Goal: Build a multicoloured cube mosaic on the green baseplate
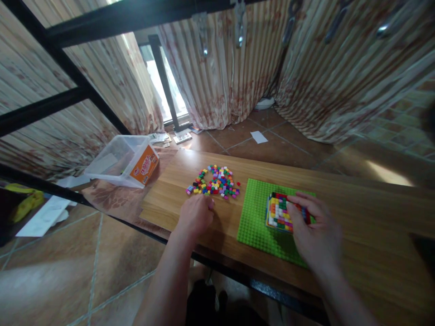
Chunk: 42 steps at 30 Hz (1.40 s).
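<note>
A green studded baseplate [253,217] lies on the wooden table. On it stands a block built of small multicoloured toy bricks [278,212]. My right hand [317,231] is closed at the block's right side, with thumb and forefinger bent over its top; the fingers hide that part of it. My left hand [196,213] is curled closed on the table, just in front of a pile of loose toy bricks [217,183]. Whatever its fingers hold, if anything, is hidden. One red brick [238,184] lies between the pile and the baseplate.
A clear plastic box [113,158] with an orange label stands left of the table [170,199]. Black metal bars [78,95] cross the left and top, with metal clips [240,27] hanging above. Striped curtains [224,72] and a tiled floor [234,136] lie beyond.
</note>
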### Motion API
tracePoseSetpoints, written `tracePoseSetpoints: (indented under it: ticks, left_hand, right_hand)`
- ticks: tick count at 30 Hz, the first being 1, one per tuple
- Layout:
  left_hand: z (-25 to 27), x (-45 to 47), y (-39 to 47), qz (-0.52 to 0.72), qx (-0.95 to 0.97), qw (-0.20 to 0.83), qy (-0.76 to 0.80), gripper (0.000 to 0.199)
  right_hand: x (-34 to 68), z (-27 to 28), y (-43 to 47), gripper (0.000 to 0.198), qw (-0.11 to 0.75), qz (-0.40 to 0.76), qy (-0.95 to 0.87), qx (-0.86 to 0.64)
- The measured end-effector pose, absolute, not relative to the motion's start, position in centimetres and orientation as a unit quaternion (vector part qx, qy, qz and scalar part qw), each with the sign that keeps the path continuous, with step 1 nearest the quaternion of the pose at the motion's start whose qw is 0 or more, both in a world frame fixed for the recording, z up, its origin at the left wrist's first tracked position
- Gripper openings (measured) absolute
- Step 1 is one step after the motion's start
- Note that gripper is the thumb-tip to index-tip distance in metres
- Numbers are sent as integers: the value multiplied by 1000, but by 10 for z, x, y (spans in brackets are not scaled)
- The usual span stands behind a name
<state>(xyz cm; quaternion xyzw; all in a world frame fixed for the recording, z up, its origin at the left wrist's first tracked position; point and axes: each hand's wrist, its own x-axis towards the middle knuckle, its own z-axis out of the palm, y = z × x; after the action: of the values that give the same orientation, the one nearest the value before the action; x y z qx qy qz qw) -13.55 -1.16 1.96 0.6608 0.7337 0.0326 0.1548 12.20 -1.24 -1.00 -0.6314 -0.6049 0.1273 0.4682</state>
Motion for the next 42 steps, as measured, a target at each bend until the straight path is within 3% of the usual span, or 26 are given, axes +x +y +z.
tracePoseSetpoints:
  ticks: [12,21,24,28,31,36,42]
  left_hand:
    - [21,-124,-8,2,676,132,725,27]
    - [11,-120,2,149,650,168,726,31]
    - [10,-119,5,261,597,240,720,26]
    - [17,-111,5,438,445,481,615,19]
    - [23,-100,3,475,344,615,527,24]
    - [20,-85,5,478,300,661,495,24]
    - [15,-76,8,492,263,678,478,25]
  right_hand:
    - [120,-8,-12,22,467,136,-603,-632]
    - [122,-10,-10,21,467,138,-604,-630]
    - [121,-10,-10,22,472,140,-603,-628]
    - [114,-1,-16,21,472,82,-625,-617]
    - [102,9,-24,17,474,62,-668,-570]
    - [85,9,-30,14,462,113,-719,-507]
    - [100,5,-24,16,482,148,-661,-555]
